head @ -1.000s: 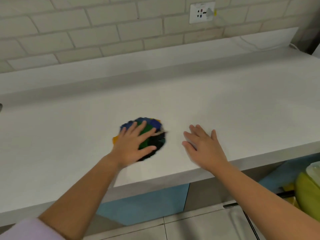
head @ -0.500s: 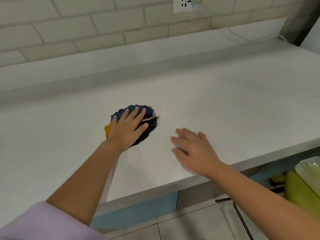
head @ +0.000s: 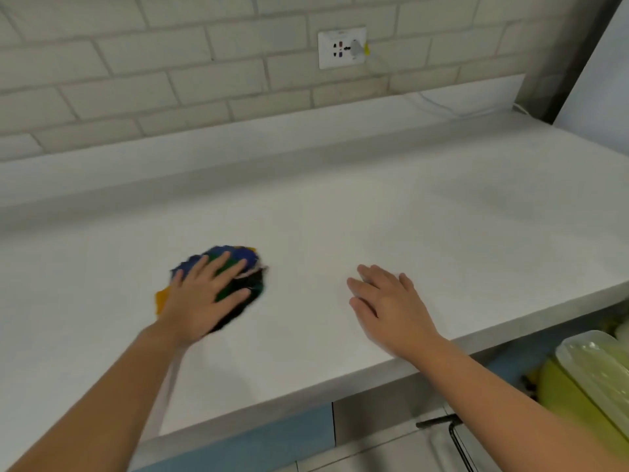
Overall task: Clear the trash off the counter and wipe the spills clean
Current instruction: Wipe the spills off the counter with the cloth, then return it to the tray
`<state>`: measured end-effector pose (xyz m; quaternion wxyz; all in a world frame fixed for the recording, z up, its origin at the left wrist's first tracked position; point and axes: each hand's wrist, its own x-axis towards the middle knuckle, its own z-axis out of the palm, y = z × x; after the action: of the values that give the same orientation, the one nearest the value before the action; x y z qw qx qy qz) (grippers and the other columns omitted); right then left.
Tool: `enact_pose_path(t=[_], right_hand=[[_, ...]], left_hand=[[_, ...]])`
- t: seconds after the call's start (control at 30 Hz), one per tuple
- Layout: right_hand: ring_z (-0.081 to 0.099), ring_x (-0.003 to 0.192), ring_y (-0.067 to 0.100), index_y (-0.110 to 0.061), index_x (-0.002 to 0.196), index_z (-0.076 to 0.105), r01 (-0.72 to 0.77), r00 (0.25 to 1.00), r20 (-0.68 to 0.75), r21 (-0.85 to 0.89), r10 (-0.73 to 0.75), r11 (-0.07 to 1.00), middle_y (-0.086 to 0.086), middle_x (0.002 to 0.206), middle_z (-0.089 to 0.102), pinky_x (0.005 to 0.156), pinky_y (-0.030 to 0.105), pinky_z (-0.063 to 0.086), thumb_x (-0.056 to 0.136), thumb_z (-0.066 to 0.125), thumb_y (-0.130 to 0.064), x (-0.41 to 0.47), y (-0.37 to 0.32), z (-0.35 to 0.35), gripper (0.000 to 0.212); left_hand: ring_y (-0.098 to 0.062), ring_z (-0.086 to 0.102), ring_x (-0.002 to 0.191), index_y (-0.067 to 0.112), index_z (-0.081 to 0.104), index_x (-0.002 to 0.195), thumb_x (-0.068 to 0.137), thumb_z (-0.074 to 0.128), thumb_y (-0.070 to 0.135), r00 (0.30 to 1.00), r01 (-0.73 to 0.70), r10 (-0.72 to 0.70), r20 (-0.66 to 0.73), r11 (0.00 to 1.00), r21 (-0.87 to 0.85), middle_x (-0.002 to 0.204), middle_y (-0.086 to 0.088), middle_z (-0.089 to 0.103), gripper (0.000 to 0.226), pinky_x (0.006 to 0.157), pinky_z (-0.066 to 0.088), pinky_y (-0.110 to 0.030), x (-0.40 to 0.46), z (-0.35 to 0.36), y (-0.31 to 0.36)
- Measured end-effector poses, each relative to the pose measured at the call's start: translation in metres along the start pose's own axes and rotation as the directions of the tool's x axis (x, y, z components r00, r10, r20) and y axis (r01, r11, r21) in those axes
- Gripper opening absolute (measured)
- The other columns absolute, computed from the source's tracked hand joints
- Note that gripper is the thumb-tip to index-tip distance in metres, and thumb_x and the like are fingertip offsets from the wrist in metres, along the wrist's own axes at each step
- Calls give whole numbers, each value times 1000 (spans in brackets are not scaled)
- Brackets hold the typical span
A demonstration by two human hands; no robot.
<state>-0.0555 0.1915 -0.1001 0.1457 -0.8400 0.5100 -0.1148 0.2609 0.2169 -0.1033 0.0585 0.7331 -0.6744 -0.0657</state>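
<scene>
A bunched multicoloured cloth (head: 246, 267) in blue, green, black and orange lies on the white counter (head: 374, 216). My left hand (head: 200, 294) presses flat on top of it with straight, spread fingers. My right hand (head: 388, 301) rests palm down on the bare counter to the right of the cloth, fingers straight, holding nothing. The cloth and left hand are motion-blurred. No trash or spill shows on the visible counter.
A brick wall with a wall socket (head: 342, 47) and a plugged white cable backs the counter. The counter's front edge (head: 340, 386) runs below my hands. A yellow-green bin (head: 585, 379) with a plastic liner stands low at the right, beside blue cabinet fronts.
My left hand has slid the cloth a little to the left across the counter. The right hand has stayed flat on the counter near the front edge.
</scene>
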Motion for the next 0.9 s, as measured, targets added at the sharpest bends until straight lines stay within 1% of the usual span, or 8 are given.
enact_pose_path(t=[0.13,0.23,0.3,0.4,0.53,0.67,0.8,0.9], right_hand=[[18,145,15,-28,138,41,-1,999,-35,10,1,1000,-3,154,27,117,44,9,98,31,-35,0,-2,2,41],[23,143,17,-25,136,46,6,999,-40,21,-5,1000,-1,153,32,116,44,13,98,34,-34,1,2,4,41],[41,133,28,-12,122,60,12,993,-122,61,-5,998,10,142,47,110,43,27,94,39,-24,0,4,7,36],[51,118,38,5,102,66,-61,972,-217,151,93,987,21,126,58,98,35,39,89,47,-1,-3,9,9,24],[48,126,34,3,104,66,-54,975,-212,82,70,995,18,135,53,102,37,39,89,44,2,-6,6,10,27],[41,132,30,-2,118,61,-46,982,-182,43,53,998,14,142,46,106,35,34,93,39,-2,-6,7,8,34],[43,129,31,-3,118,61,-59,986,-150,55,67,997,13,140,48,103,37,37,93,40,-4,-4,6,6,32],[46,125,33,-3,114,63,-54,986,-155,28,58,998,13,136,52,99,37,41,94,42,-5,-6,5,6,29]], left_hand=[[-24,5,146,54,18,140,86,26,71,979,205,-205,4,979,24,158,13,10,57,114,5,-57,36,1,19],[-25,6,145,56,18,139,86,28,70,1000,23,-23,-5,999,37,157,13,12,55,113,6,-59,46,20,97],[-24,3,146,57,17,138,86,29,69,990,-137,136,33,991,7,157,14,11,54,113,2,-61,17,28,133],[-17,-4,146,60,13,137,83,23,74,969,-243,242,44,970,-3,157,18,7,57,115,-2,-57,-28,26,112],[-16,-1,146,60,13,137,69,9,83,999,3,-2,41,1000,-25,157,19,8,72,116,1,-54,-38,7,26],[-26,0,146,55,13,141,84,21,74,992,122,-123,24,992,34,159,11,6,60,114,2,-60,-12,11,56],[-23,-2,146,55,15,140,89,26,67,990,-140,140,31,990,4,158,13,6,54,113,-2,-59,-25,27,129],[-16,-2,147,56,17,139,86,28,70,968,-243,244,51,970,-30,157,17,9,56,116,-2,-54,-42,24,108]])
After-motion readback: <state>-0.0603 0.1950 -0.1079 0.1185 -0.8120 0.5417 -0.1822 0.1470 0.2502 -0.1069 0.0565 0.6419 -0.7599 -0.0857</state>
